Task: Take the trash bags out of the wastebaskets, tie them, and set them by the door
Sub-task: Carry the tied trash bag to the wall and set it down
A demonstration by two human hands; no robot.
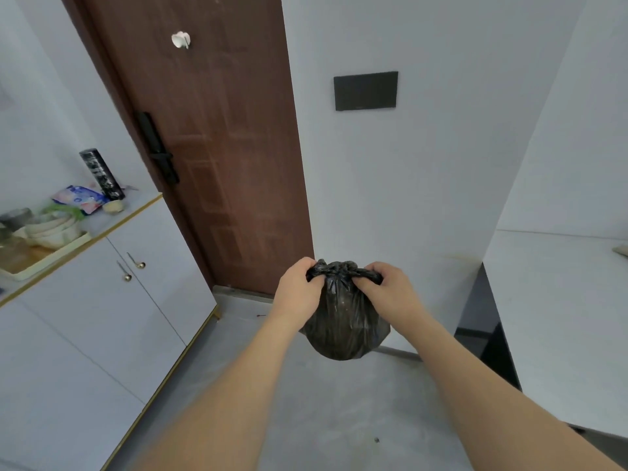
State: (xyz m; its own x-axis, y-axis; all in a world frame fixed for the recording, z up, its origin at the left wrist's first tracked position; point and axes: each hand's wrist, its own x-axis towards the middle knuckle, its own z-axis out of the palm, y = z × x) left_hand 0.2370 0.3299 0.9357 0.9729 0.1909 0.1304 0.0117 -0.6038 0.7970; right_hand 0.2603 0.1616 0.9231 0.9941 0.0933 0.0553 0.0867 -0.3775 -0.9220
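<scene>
A full black trash bag (343,321) hangs in the air in front of me, its neck gathered into a knot at the top. My left hand (299,290) grips the left end of the knot and my right hand (387,290) grips the right end. The bag hangs above the grey floor, just right of the closed brown door (210,147). No wastebasket is in view.
A white cabinet (102,317) with a gold trim stands at the left, its top holding a tray of bowls, packets and a dark cylinder. A white counter (560,317) stands at the right. A black panel (365,91) is on the wall. Grey floor (323,419) lies below.
</scene>
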